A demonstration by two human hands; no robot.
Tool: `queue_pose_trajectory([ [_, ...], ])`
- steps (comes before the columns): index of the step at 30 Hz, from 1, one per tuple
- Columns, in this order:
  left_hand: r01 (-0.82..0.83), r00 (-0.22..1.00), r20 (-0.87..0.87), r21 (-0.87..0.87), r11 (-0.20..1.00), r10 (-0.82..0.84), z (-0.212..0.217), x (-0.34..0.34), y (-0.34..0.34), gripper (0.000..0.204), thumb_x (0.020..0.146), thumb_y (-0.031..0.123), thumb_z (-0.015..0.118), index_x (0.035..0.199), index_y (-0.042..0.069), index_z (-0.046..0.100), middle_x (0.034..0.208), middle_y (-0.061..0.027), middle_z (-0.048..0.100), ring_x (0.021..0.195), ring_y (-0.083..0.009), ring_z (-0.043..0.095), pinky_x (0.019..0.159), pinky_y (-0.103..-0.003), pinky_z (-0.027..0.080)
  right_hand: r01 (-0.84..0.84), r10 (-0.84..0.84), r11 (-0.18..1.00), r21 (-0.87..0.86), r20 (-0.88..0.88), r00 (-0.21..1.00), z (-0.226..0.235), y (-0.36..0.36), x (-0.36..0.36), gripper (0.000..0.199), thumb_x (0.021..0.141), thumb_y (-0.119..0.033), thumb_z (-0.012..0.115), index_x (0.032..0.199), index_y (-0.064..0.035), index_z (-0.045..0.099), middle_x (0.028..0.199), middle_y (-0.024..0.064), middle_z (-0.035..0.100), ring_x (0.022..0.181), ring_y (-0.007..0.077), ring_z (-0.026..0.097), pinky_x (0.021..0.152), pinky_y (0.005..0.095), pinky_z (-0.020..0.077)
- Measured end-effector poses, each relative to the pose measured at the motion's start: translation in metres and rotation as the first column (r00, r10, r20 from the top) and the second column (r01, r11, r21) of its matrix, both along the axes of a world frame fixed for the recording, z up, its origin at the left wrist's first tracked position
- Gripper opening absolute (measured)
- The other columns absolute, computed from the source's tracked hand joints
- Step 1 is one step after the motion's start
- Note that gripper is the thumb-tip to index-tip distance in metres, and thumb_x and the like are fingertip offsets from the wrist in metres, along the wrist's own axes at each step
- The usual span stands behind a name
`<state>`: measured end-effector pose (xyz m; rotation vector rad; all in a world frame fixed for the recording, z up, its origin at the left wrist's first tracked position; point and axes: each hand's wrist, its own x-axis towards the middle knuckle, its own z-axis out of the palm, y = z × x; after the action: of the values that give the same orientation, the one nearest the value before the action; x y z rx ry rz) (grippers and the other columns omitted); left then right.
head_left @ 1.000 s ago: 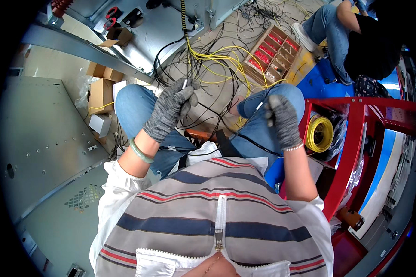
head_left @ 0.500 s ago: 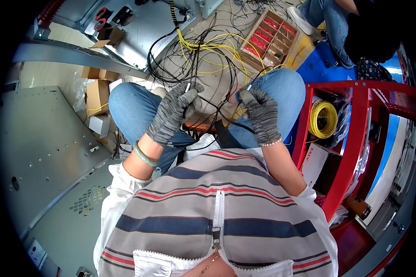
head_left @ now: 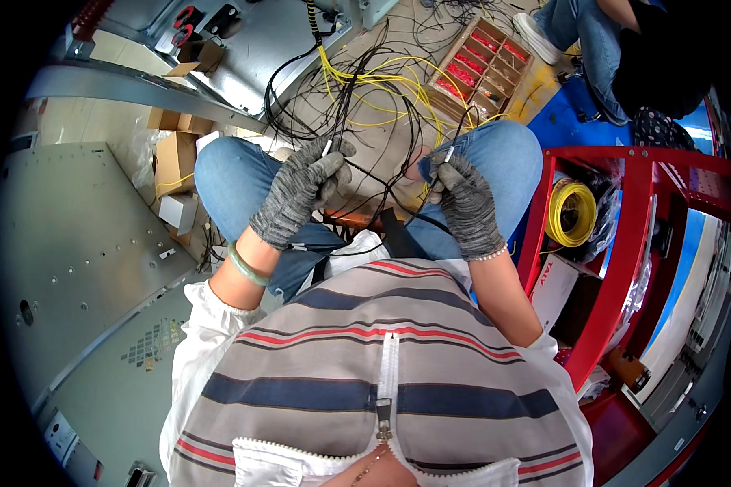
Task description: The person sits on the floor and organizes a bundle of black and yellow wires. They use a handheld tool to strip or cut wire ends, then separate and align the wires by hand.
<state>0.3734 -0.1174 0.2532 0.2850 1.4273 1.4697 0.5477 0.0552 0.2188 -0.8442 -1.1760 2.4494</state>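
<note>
Both my hands wear grey knitted gloves and are raised above my knees. My left hand is closed on a black cable, and a white sleeve on it sticks out by the fingertips. In my right hand another black cable is pinched, with a white sleeve showing above the thumb. Between the hands, black cables cross and hang down toward my lap. Beyond them a tangle of black wires and yellow cables spreads over the floor.
A wooden compartment box with red small parts lies ahead. At right stands a red metal frame with a yellow cable coil. Cardboard boxes and grey metal panels are at left. Another person's leg shows at upper right.
My right hand has turned upward slightly, so its white sleeve shows more. My left hand keeps its grip and has shifted little. The whole view has moved a bit.
</note>
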Motion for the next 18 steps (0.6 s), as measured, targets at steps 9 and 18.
queue_pose_trajectory([
  [9, 0.016, 1.0, 0.004, 0.034, 0.999, -0.016, -0.004, -0.005, -0.003, 0.023, 0.086, 0.018, 0.048, 0.102, 0.003, 0.053, 0.069, 0.0005, 0.053, 0.045, -0.0032, 0.039, 0.038, -0.016, 0.027, -0.047, 0.024, 0.984, -0.171, -0.129, 0.991, -0.008, 0.003, 0.003, 0.02, 0.084, -0.011, 0.054, 0.101, -0.0009, 0.056, 0.081, 0.0011, 0.058, 0.069, 0.0076, 0.055, 0.06, 0.0191, 0.0452],
  [18, -0.014, 0.998, 0.056, 0.037, 0.999, 0.012, -0.008, -0.005, -0.005, 0.024, 0.086, 0.019, 0.049, 0.104, 0.003, 0.052, 0.069, 0.0002, 0.052, 0.045, -0.0028, 0.039, 0.037, -0.015, 0.028, 0.0, -0.019, 0.98, -0.201, -0.096, 0.995, -0.007, 0.004, 0.002, 0.018, 0.084, -0.011, 0.054, 0.099, -0.0009, 0.056, 0.078, 0.0023, 0.058, 0.069, 0.0083, 0.055, 0.061, 0.0205, 0.0459],
])
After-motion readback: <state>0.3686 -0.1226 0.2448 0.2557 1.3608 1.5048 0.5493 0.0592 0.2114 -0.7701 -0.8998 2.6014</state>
